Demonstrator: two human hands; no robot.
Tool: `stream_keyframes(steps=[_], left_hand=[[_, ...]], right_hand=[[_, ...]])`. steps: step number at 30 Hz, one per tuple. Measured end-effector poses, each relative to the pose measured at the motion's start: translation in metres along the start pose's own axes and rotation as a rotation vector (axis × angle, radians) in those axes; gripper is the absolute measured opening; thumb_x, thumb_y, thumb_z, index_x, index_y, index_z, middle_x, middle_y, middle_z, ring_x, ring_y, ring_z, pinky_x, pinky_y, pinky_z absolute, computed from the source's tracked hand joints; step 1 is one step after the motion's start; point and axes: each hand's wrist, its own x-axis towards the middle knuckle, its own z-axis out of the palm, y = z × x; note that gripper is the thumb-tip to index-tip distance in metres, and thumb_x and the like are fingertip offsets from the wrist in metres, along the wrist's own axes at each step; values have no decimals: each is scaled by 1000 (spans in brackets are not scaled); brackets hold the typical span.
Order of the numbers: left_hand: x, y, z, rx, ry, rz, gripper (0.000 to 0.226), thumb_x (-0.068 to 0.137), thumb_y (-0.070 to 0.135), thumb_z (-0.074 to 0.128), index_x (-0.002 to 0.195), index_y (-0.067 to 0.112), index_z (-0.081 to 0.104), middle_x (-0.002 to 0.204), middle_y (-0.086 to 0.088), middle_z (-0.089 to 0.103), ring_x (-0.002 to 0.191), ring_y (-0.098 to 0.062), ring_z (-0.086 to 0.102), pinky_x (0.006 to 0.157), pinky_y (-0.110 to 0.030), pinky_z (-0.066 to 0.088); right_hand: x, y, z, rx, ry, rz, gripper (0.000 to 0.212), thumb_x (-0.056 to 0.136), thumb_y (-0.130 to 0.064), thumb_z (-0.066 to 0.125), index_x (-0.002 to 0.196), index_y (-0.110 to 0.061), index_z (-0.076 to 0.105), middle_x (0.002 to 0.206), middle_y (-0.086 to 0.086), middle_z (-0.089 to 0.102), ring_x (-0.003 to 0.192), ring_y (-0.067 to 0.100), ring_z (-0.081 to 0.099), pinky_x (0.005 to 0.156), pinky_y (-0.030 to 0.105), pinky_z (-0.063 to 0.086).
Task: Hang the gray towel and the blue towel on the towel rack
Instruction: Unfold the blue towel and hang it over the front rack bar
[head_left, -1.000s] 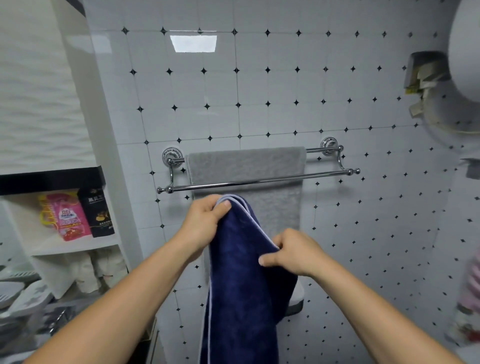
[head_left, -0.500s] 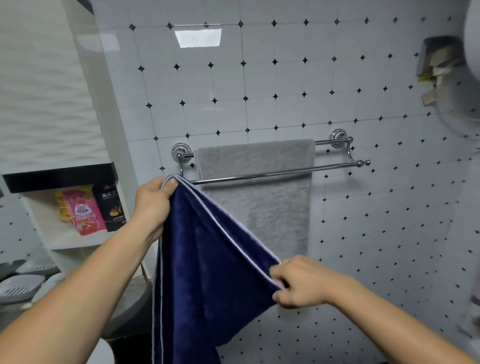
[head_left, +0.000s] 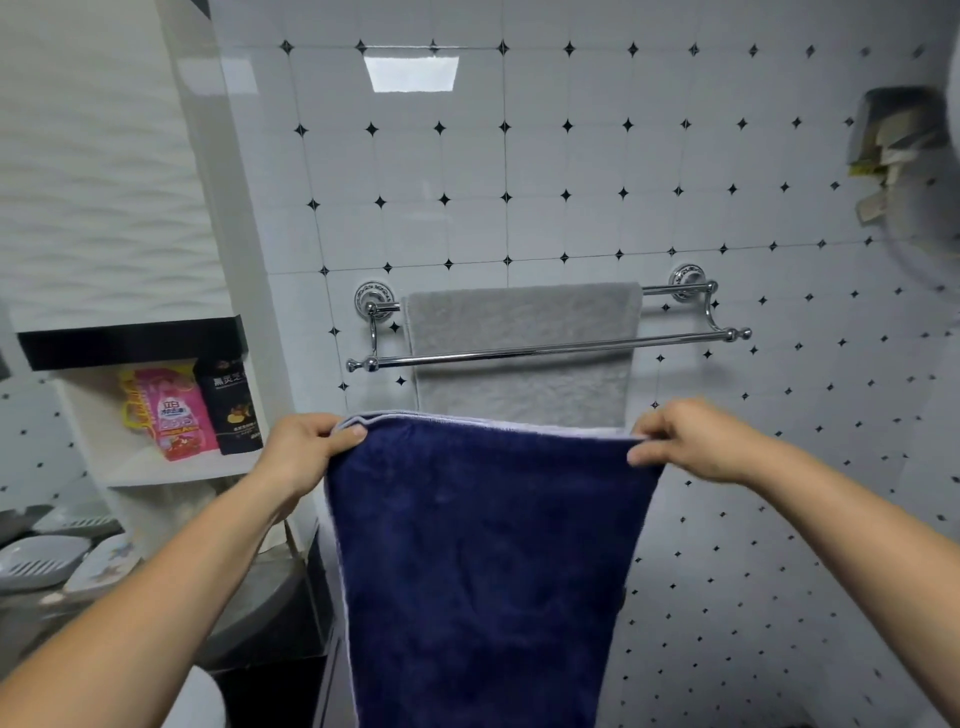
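A chrome double-bar towel rack (head_left: 675, 342) is fixed to the tiled wall. The gray towel (head_left: 519, 322) hangs over its rear bar, behind the bare front bar. The blue towel (head_left: 483, 561) with a pale edge hangs spread flat just below the front bar, in front of the gray towel's lower part. My left hand (head_left: 306, 452) pinches its top left corner. My right hand (head_left: 696, 441) pinches its top right corner. The top edge runs nearly level between both hands.
A white shelf unit (head_left: 171, 467) at the left holds a pink pouch (head_left: 174, 415) and a black pouch (head_left: 234, 405). Plastic soap dishes (head_left: 41, 561) lie lower left. A wall-mounted holder (head_left: 893, 140) sticks out at the upper right.
My hands have moved apart and my right hand has risen, so the blue towel went from bunched, then slanted, to spread wide with a level top edge. The gray towel has not moved.
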Motion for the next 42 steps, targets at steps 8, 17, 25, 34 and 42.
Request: stream_keyframes(steps=[8, 17, 25, 34, 42], left_hand=[[5, -5, 11, 148, -16, -62, 26, 88, 19, 68, 66, 7, 66, 44, -7, 53, 35, -17, 46, 36, -18, 27], [-4, -4, 34, -91, -57, -72, 20, 91, 8, 63, 71, 9, 60, 53, -1, 58, 45, -10, 66, 47, -17, 53], [-43, 11, 52, -123, -301, -44, 15, 85, 9, 68, 70, 12, 70, 76, -15, 64, 59, -20, 67, 62, -21, 57], [-36, -18, 51, -172, -14, -302, 16, 88, 0, 63, 74, 2, 56, 83, -17, 59, 46, -17, 67, 66, -29, 59], [-33, -14, 47, -206, -164, -401, 1, 85, -2, 65, 86, -2, 64, 85, -13, 60, 61, -28, 70, 61, -31, 61]], right_hand=[[-26, -31, 3, 370, -645, -113, 23, 71, -27, 83, 62, -15, 66, 49, 4, 57, 46, 17, 54, 55, 27, 49], [-11, -8, 15, 287, -380, 101, 25, 72, -12, 81, 88, -15, 63, 70, 6, 65, 49, 21, 61, 55, 34, 55], [9, 17, 19, -190, 235, 227, 15, 78, -17, 73, 86, -5, 72, 81, 20, 69, 79, 36, 62, 72, 37, 53], [-7, 20, 34, 64, 58, 97, 8, 77, -18, 75, 73, -14, 71, 62, 7, 65, 64, 23, 60, 57, 26, 43], [-25, 15, 19, 383, -456, 93, 15, 74, -12, 80, 64, -10, 68, 55, 9, 58, 52, 21, 57, 61, 33, 56]])
